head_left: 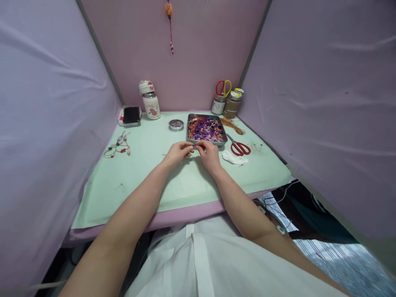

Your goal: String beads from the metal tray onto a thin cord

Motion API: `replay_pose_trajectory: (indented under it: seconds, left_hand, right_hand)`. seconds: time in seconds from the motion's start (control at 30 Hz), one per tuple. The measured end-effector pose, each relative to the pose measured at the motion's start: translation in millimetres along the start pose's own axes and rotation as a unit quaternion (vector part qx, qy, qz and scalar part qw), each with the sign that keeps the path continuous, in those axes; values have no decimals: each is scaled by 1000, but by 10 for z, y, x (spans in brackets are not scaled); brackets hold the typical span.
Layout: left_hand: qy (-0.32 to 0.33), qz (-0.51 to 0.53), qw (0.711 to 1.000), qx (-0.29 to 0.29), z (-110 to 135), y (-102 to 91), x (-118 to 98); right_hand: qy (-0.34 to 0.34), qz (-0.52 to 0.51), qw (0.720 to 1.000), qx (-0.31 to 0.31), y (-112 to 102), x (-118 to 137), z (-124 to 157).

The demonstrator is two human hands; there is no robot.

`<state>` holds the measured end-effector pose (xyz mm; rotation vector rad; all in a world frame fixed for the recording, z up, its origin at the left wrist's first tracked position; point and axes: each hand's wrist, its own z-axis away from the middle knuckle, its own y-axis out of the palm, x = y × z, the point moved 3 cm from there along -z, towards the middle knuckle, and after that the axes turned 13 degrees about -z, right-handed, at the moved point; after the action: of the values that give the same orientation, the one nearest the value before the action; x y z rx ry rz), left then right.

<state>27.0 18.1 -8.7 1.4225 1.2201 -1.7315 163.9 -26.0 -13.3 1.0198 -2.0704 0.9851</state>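
Note:
Just in front of the metal tray (223, 144), my left hand (180, 152) and my right hand (208, 152) meet with fingertips pinched together. Between them sits a small purple bead (194, 145), gripped from both sides. A thin cord (164, 154) shows to the left of my left hand and seems to run beneath it; whether it passes through the bead is too small to tell. Mixed beads (206, 128), mostly purple with some orange and dark ones, fill the tray, with orange-red threads at its left side.
Red-handled scissors (240, 149) and a white cloth (235, 158) lie right of my hands. Behind are a cord bundle (233, 125), jars (218, 105), a round tin (176, 125) and a bottle (151, 105). Beaded strings (120, 145) and a black-topped box (131, 116) lie left.

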Motion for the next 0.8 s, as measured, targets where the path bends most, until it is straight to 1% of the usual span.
replay_pose_trajectory:
  seconds: [0.1,0.27,0.37,0.47,0.6,0.67,0.8]
  left_hand:
    - [15,-7,1000,-14,2,-12,-7]
    - [27,0,998,-51,-26,-16,-2]
    - [29,5,998,-63,-40,-1,11]
    - [40,5,997,-67,-53,27,44]
    - [36,0,997,-70,-75,64,120]
    - [30,-8,997,-67,-87,80,159]
    - [38,-11,998,-53,-98,103,201]
  right_hand:
    - [0,-17,1000,5,16,5,6]
    - [32,-65,997,2,30,-19,13]
    - [19,-57,998,1,31,-12,10]
    - [10,-41,999,-1,42,-6,11]
    - [21,-18,1000,11,78,-19,22]
    - [25,-4,1000,16,90,-31,28]
    - [25,1,1000,17,94,-54,32]
